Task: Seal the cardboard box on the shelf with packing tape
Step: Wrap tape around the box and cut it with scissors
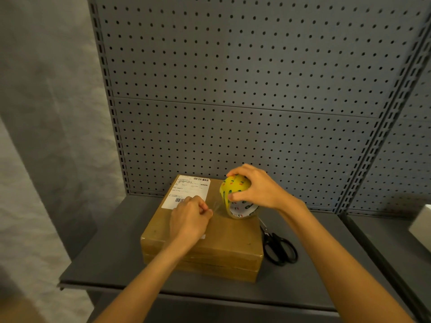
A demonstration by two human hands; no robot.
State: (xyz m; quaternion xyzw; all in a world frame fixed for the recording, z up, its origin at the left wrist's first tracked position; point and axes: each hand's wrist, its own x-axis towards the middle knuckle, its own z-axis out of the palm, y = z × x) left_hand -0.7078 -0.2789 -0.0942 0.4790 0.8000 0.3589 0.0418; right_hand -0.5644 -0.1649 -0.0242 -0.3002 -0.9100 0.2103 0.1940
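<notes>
Left hand (pixel 189 217) pinches clear tape end, right hand (pixel 257 187) grips tape roll (pixel 235 194) just beside it, strip running L-R across cardboard box (pixel 210 248) top.

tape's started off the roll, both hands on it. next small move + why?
Probably press the free end down: the left hand pinches a short clear strip drawn from the tape roll, which the right hand grips over the cardboard box. The strip looks lifted off the lid, so anchor it there before pulling more. The scissors lie beside the box for cutting later.
</notes>
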